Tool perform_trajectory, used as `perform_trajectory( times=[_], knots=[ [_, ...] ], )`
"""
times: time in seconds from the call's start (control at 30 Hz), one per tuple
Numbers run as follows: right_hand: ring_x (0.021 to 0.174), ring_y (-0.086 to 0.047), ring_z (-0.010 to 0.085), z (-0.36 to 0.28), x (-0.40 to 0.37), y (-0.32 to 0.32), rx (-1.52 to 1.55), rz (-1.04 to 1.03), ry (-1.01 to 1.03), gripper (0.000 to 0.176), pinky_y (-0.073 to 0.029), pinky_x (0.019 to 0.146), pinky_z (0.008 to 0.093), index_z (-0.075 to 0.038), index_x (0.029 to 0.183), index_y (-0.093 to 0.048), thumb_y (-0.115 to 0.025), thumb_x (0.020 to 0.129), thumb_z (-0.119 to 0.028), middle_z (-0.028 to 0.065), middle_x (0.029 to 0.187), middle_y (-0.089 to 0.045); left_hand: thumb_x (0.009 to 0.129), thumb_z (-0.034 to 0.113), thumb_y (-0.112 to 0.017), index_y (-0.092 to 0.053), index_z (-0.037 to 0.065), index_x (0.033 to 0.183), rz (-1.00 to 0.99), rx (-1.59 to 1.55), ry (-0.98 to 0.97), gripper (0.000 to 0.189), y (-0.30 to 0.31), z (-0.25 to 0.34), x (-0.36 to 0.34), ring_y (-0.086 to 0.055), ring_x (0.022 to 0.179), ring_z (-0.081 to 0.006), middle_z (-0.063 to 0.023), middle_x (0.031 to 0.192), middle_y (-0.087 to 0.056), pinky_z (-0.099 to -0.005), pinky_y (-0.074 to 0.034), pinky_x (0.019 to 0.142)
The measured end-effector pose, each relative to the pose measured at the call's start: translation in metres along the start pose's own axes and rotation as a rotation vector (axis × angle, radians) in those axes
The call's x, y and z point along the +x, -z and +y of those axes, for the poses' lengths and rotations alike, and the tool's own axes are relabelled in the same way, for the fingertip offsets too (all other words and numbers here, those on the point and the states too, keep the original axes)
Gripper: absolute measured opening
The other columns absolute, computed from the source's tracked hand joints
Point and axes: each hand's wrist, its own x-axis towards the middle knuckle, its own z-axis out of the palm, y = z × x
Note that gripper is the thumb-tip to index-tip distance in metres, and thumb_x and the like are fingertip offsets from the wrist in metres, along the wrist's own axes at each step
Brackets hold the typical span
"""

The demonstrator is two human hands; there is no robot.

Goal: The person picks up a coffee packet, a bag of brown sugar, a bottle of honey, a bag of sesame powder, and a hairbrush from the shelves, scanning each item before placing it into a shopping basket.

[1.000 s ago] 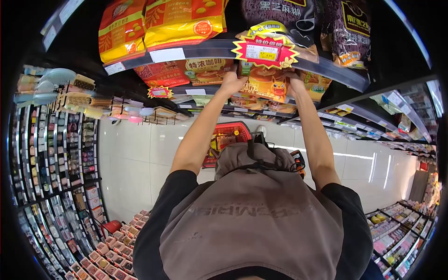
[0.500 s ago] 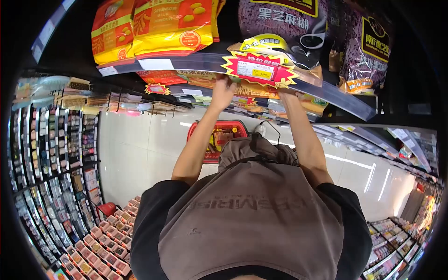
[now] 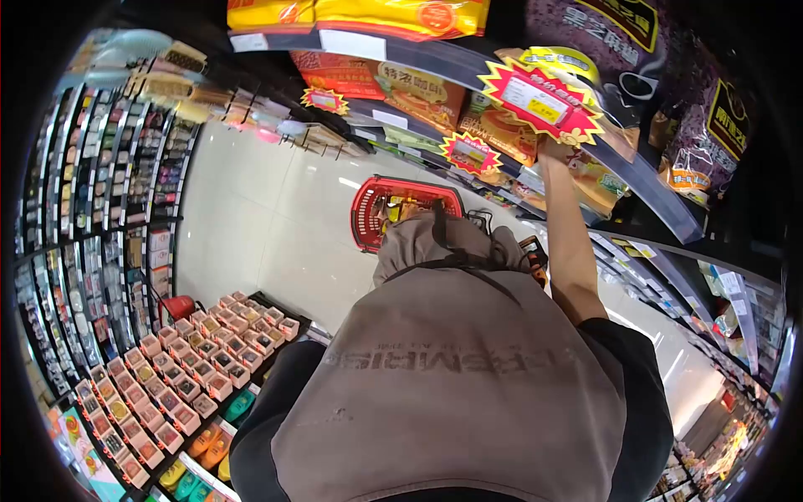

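My right hand (image 3: 559,152) reaches to the middle shelf, at the front of a brown food box (image 3: 499,125) and a yellow-orange pack (image 3: 604,191). Its fingers are partly hidden by the red and yellow starburst price tag (image 3: 542,102), so any grip does not show. To the left on this shelf stand a brown coffee box (image 3: 420,97) and a red box (image 3: 339,75). My left hand is out of view.
A red shopping basket (image 3: 362,219) with packages inside stands on the tiled floor. Purple sesame-paste bags (image 3: 711,146) and yellow bags (image 3: 393,15) fill the shelf above. Racks of small goods (image 3: 117,167) and a display of small pink boxes (image 3: 180,368) are at left.
My left hand has left the shelf and dropped out of view. The right hand stays at the packs. The view has turned, showing more of the boxes and the pink display.
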Motion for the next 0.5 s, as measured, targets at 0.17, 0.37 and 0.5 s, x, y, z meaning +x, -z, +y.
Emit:
perform_trajectory(
  times=[0.17, 0.37, 0.5],
  knots=[
    [0.098, -0.057, 0.019, 0.005, 0.01, 0.004, -0.125, 0.008, 0.088, 0.04, -0.045, 0.084, 0.0324, -0.001, 0.117, -0.055, -0.061, 0.078, -0.008, 0.0114, 0.114, -0.06, 0.083, 0.022, -0.06, -0.052, 0.003, 0.126, -0.005, -0.031, -0.021, 0.048, 0.001, -0.02, -0.027, -0.059, 0.106, -0.0287, -0.0206, 0.124, -0.055, -0.0351, -0.047, 0.085],
    [0.098, -0.057, 0.0191, 0.006, 0.014, 0.014, -0.253, 0.133, 0.16, 0.044, -0.045, 0.084, 0.0321, -0.001, 0.118, -0.055, -0.063, 0.075, -0.005, 0.0117, 0.114, -0.06, 0.082, 0.022, -0.06, -0.053, 0.004, 0.125, -0.11, -0.029, -0.105, 0.047, 0.018, -0.058, -0.058, -0.059, 0.105, -0.0289, -0.02, 0.123, -0.056, -0.0358, -0.047, 0.085],
    [0.089, -0.059, 0.0177, 0.013, 0.003, 0.014, -0.44, 0.156, 0.103, 0.043, -0.045, 0.08, 0.0305, 0.001, 0.114, -0.056, -0.065, 0.072, -0.001, 0.0109, 0.105, -0.063, 0.082, 0.023, -0.06, -0.053, 0.004, 0.125, -0.156, -0.039, -0.141, 0.047, 0.029, -0.089, -0.087, -0.059, 0.104, -0.029, -0.0196, 0.122, -0.056, -0.0363, -0.047, 0.085]
  ],
)
